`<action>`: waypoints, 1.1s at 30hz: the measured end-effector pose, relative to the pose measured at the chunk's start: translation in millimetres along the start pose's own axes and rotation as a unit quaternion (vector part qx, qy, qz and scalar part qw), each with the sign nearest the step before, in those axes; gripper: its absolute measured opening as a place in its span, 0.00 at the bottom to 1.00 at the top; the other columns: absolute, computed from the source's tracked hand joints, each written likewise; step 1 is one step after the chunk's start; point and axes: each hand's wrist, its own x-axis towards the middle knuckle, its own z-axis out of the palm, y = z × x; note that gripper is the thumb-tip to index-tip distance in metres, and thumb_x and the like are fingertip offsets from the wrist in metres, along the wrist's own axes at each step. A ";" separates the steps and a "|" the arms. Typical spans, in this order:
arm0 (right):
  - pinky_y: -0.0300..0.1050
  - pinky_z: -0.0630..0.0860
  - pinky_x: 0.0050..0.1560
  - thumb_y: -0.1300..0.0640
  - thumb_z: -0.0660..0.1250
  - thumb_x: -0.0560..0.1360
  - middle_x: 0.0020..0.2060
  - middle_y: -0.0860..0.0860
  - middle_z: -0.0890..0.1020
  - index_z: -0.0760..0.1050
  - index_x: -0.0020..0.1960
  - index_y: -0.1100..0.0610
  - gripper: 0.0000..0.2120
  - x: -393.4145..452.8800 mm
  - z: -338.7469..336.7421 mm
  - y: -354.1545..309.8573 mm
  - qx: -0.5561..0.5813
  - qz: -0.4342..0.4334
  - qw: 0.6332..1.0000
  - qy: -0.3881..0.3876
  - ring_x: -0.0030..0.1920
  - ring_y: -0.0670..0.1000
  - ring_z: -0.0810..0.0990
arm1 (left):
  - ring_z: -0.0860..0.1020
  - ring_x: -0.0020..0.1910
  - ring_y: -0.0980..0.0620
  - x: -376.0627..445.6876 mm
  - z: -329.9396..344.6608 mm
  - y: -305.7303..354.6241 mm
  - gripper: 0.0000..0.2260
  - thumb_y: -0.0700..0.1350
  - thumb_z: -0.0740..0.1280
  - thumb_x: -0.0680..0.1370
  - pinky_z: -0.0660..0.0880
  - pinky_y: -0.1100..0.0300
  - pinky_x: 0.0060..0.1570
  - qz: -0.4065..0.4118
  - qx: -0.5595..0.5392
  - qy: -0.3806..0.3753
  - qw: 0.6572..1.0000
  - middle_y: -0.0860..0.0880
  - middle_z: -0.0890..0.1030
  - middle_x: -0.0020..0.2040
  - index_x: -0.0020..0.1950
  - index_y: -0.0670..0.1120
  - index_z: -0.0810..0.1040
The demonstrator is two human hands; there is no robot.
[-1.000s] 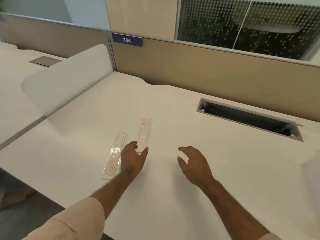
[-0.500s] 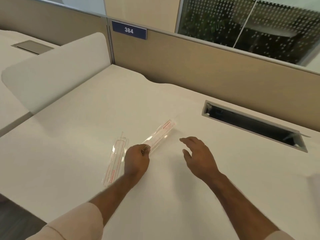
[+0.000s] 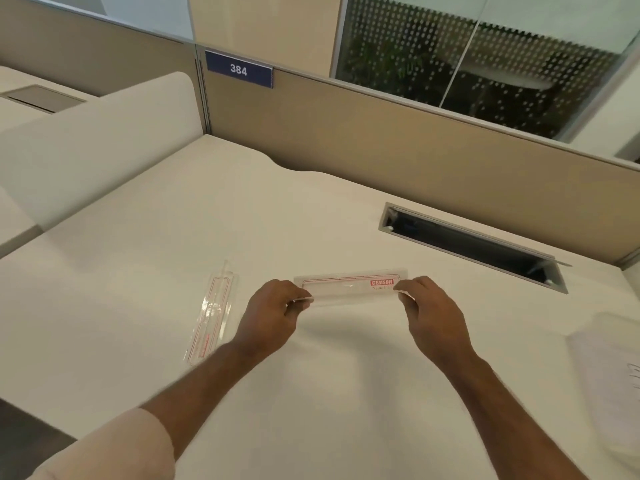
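A clear plastic name plate holder (image 3: 349,287) with red print is held level just above the white desk (image 3: 311,393). My left hand (image 3: 272,318) pinches its left end and my right hand (image 3: 433,318) pinches its right end. A second clear name plate holder (image 3: 213,311) with red outline lies flat on the desk, just left of my left hand, not touched.
An open cable slot (image 3: 471,245) is cut into the desk at the back right. A beige partition (image 3: 381,133) with a blue "384" sign (image 3: 239,69) closes the back. A white side divider (image 3: 93,140) stands at left. Some white paper (image 3: 609,368) lies at the right edge.
My left hand picked one holder off the desk and swung it round to lie crosswise. My right hand came in and took hold of its other end.
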 end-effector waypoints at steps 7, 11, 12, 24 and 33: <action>0.49 0.82 0.41 0.62 0.66 0.78 0.46 0.50 0.81 0.81 0.52 0.56 0.06 -47.7 -35.5 26.5 0.035 0.021 0.999 0.032 0.45 0.52 0.81 | 0.77 0.41 0.57 -17.8 12.2 50.7 0.07 0.40 0.72 0.75 0.74 0.64 0.44 0.007 -0.060 -0.018 0.998 0.55 0.81 0.45 0.51 0.50 0.84; 0.47 0.82 0.39 0.63 0.67 0.77 0.46 0.51 0.82 0.81 0.51 0.57 0.06 -76.0 -57.1 41.3 0.030 0.021 0.998 0.058 0.44 0.52 0.81 | 0.77 0.49 0.58 -33.6 21.6 75.6 0.21 0.50 0.71 0.73 0.74 0.69 0.49 -0.055 -0.212 -0.048 0.975 0.59 0.73 0.60 0.65 0.56 0.74; 0.47 0.82 0.39 0.64 0.67 0.77 0.46 0.51 0.82 0.81 0.51 0.57 0.06 -83.0 -61.8 45.0 0.028 0.019 0.997 0.064 0.44 0.52 0.81 | 0.77 0.50 0.60 -37.2 23.9 81.2 0.24 0.52 0.71 0.73 0.74 0.70 0.49 -0.084 -0.239 -0.050 0.966 0.60 0.71 0.61 0.68 0.58 0.71; 0.45 0.78 0.35 0.68 0.69 0.74 0.43 0.50 0.81 0.82 0.50 0.59 0.08 -142.8 -82.6 78.0 0.057 0.030 0.990 0.124 0.42 0.52 0.81 | 0.83 0.55 0.40 -64.3 46.6 114.6 0.29 0.67 0.69 0.71 0.80 0.50 0.55 -0.322 -0.482 -0.274 0.768 0.41 0.79 0.63 0.67 0.54 0.77; 0.37 0.75 0.39 0.68 0.70 0.73 0.43 0.47 0.80 0.82 0.51 0.57 0.10 -153.8 -66.9 73.4 0.111 0.032 0.987 0.116 0.42 0.47 0.79 | 0.83 0.50 0.47 -64.2 41.5 112.9 0.20 0.45 0.76 0.70 0.79 0.61 0.48 -0.290 -0.489 -0.252 0.783 0.41 0.82 0.62 0.61 0.47 0.83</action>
